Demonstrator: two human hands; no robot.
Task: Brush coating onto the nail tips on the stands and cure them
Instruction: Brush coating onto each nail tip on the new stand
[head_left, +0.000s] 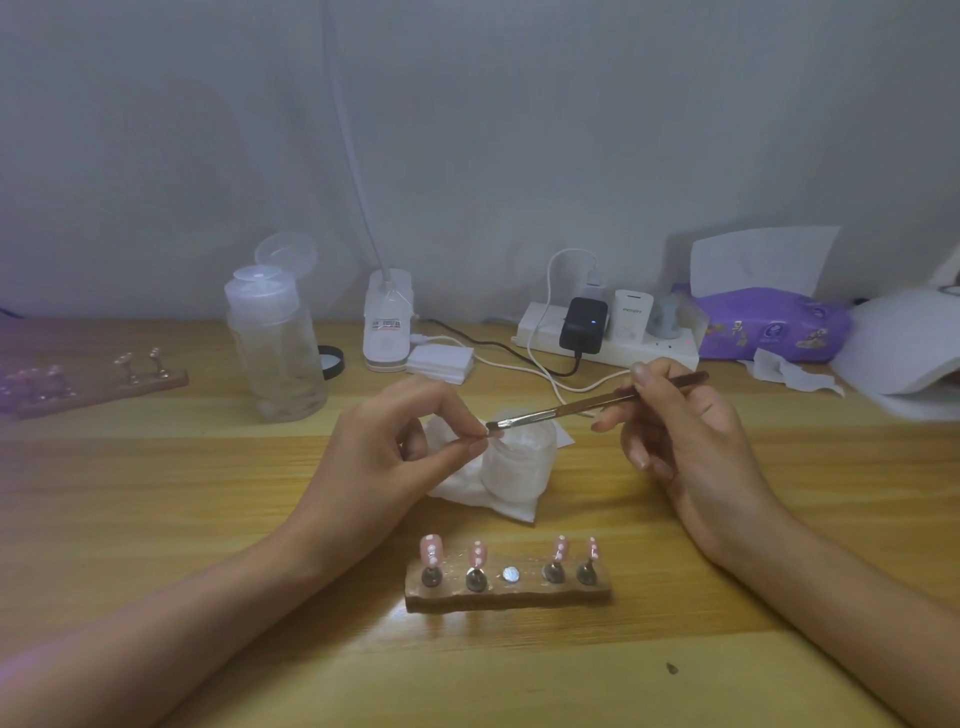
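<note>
**Kid:** What is the right hand doing?

**Friend:** The right hand (670, 421) has its grip closed on a brush (571, 408). The fingers and thumb pinch the thin brown handle. The hairy end points to the left.

**Kid:** And the other one?

**Friend:** The left hand (395, 447) has its grip closed too. The thumb and first finger pinch a small thin piece (470, 441). It is too tiny to tell what it is. The brush hairs are right beside it. I cannot tell if they touch.

**Kid:** Where are the nail tips?

**Friend:** Four pink nail tips (478, 555) with white dots stand up on a brown wooden stand (506, 592). It lies on the counter (208, 519), close to the person, between the two arms. Two tips are on the left and two are on the right. In the middle is a bare shiny round spot (511, 574).

**Kid:** What is by the hands?

**Friend:** A small cloudy jar (514, 462) sits on a white tissue (467, 491), just behind the left fingers.

**Kid:** Anything else?

**Friend:** Far to the left is a second stand (98, 387). Near it is a clear bottle (275, 343) with its cap flipped up. At the back are a white power strip (608, 345) with plugs in it and a purple pack of wipes (769, 325). A white nail lamp (904, 353) sits at the right edge.
</note>
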